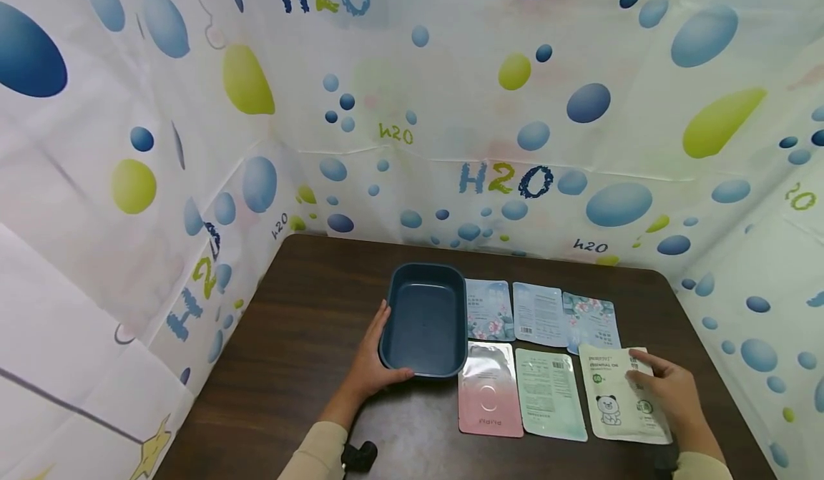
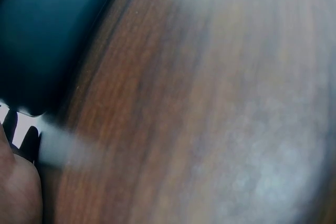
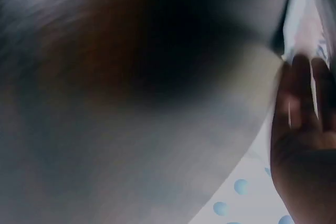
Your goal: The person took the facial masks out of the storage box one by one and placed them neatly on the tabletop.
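Note:
In the head view, my left hand (image 1: 372,362) holds a dark blue rectangular plastic tub (image 1: 425,322) at its near left corner. Its fingers lie along the tub's left side and the thumb on the near rim. My right hand (image 1: 676,394) is over the right edge of a cream face mask packet (image 1: 611,394) with a bear drawing, fingertips touching its upper face. Left of that packet lie a pale green packet (image 1: 551,394) and a pink and silver one (image 1: 489,401). The right wrist view shows the right fingers fairly straight; blur hides their contact.
Behind the near packets, a row of pale blue flowered packets (image 1: 541,314) lies right of the tub. All stand on a dark brown wooden table (image 1: 290,337). A white curtain (image 1: 438,94) with blue and green drops hangs behind and along both sides.

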### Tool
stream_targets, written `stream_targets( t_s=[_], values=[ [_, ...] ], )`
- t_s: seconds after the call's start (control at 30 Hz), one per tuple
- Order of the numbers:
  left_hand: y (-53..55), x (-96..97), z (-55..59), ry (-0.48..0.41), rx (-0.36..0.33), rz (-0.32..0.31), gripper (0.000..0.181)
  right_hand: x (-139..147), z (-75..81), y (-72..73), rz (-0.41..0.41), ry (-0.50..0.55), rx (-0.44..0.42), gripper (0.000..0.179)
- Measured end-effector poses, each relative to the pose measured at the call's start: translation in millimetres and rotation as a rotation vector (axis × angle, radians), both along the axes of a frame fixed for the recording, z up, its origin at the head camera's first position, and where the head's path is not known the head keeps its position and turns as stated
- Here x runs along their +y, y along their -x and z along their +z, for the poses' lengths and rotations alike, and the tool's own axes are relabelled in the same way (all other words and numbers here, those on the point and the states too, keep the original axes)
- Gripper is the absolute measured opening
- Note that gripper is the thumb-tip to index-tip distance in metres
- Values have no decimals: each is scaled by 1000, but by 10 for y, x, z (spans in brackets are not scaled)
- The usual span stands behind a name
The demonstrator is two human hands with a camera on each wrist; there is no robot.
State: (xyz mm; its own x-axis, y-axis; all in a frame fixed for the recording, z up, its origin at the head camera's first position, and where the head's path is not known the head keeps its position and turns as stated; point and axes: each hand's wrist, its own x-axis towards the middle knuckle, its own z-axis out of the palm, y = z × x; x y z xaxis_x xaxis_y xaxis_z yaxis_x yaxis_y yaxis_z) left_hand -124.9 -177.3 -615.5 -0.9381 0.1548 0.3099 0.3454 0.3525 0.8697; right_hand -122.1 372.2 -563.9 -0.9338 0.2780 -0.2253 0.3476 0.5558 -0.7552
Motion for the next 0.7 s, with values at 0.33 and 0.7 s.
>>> stream_targets(
  t_s=[0.33, 0.7],
  values=[
    [-12, -3, -17, -1, 22, -2, 128, 20, -142, -9, 311, -257, -38, 81],
    [-12, 2, -15, -15, 24, -11, 128, 11, -271, -60, 454, -192, 18, 71]
  ],
)
